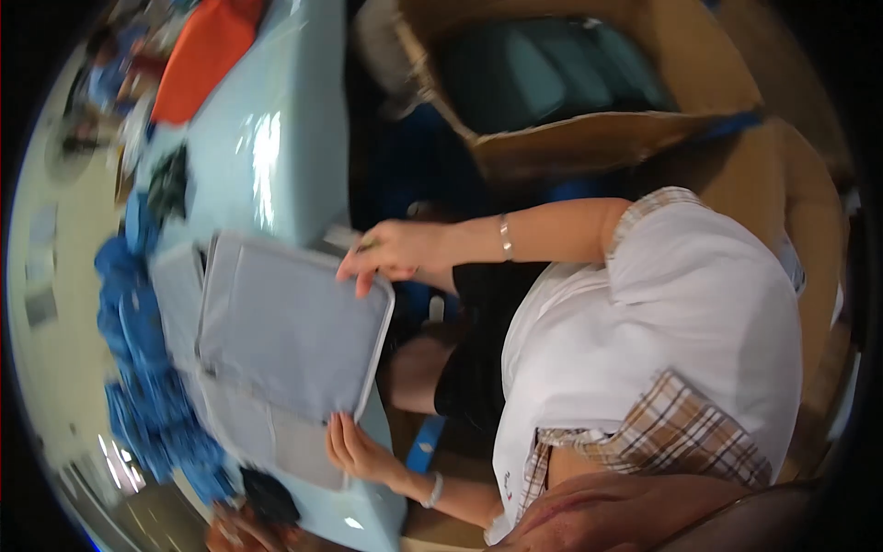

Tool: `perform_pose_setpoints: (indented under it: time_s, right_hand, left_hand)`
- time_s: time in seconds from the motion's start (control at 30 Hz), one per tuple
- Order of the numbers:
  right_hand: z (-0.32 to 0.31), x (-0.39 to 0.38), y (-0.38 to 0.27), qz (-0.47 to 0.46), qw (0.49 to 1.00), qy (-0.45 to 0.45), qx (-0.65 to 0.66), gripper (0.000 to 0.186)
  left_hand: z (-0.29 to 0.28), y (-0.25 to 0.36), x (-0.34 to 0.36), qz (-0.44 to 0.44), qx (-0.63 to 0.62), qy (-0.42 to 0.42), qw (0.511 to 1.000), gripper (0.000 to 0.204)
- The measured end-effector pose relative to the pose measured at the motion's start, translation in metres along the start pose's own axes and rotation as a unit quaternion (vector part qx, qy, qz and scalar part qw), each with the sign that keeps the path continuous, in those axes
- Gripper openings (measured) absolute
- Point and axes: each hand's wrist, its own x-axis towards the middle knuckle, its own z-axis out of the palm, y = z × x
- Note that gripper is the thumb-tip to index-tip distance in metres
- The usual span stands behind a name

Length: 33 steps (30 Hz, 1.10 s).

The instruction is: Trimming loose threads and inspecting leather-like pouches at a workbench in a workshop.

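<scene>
Grey case (285,322) at the edge of the pale blue table (299,175)

The grey case is flat, with rounded corners and a paler rim. It is over the table, and it partly covers other grey pieces (230,414); blue bundles (138,317) are farther out, past these pieces. Whether the case rests fully on them or is a little lifted, I cannot tell.

The left hand (361,453) has its fingers closed on the border of the case, near one corner. The right hand (395,250) lays its fingertips over the opposite corner of the same side; its thumb is not clear, so I cannot tell if it really grips or only steadies.

I judge that the step in hand is the handling of the case by its border, perhaps to position it. From here, the next move would call for a firm hold at both corners, so that the case does not slide on the loose pieces below.

About writing: on the visible face of the case I can read no brand and no label. The white shirt (644,313) carries a small dark mark (507,480), too small to be read.
</scene>
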Motion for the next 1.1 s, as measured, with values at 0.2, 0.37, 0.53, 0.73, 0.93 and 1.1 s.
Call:
perform_pose_setpoints:
  time_s: [0.2, 0.37, 0.53, 0.73, 0.93, 1.1]
  right_hand:
    - [-0.016, -0.002, 0.020, -0.030, 0.968, 0.189, -0.164, 0.031]
    - [-0.025, -0.001, 0.024, 0.096, 0.994, 0.022, 0.039, 0.025]
    - [-0.013, -0.001, 0.026, 0.093, 0.990, -0.040, -0.100, 0.022]
    - [-0.013, 0.001, 0.029, 0.065, 0.989, 0.016, -0.130, 0.027]
    - [-0.012, 0.006, 0.021, 0.053, 0.992, 0.039, -0.107, 0.027]
    - [-0.016, 0.004, 0.018, 0.033, 0.986, 0.081, -0.139, 0.030]
  left_hand:
    - [0.021, 0.006, -0.003, -0.076, 0.002, 0.033, 0.997, 0.018]
    - [0.020, 0.013, -0.006, -0.116, 0.023, 0.056, 0.991, 0.021]
    - [0.027, 0.018, -0.014, -0.137, 0.007, 0.088, 0.987, 0.023]
    - [0.051, 0.046, -0.041, -0.167, 0.041, 0.211, 0.962, 0.024]
    - [0.088, 0.068, -0.046, -0.478, -0.598, 0.216, 0.605, 0.028]
    - [0.087, 0.065, -0.017, -0.475, -0.692, 0.293, 0.458, 0.030]
